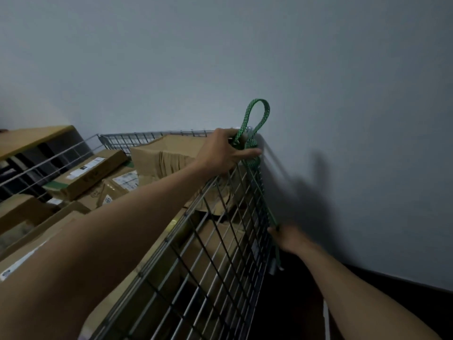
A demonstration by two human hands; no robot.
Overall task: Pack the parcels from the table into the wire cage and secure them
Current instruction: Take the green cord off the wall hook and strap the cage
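**A:** Where's everything?

**B:** Parcels [88, 173] are in the cage [157, 132]. The left hand [225, 153] pinches the strap [252, 144] at the top corner. The right hand [286, 239] is blurred and seems to grip the tail lower down.

**A:** Risk?

**B:** If the pull slackens, the loop could slip off the wire, I'd say.

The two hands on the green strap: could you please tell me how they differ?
The left hand holds the green strap high, at the top corner of the wire cage; the right hand grips it lower down. The left arm reaches over the parcels; the right is outside the cage. Both hold the same strap.
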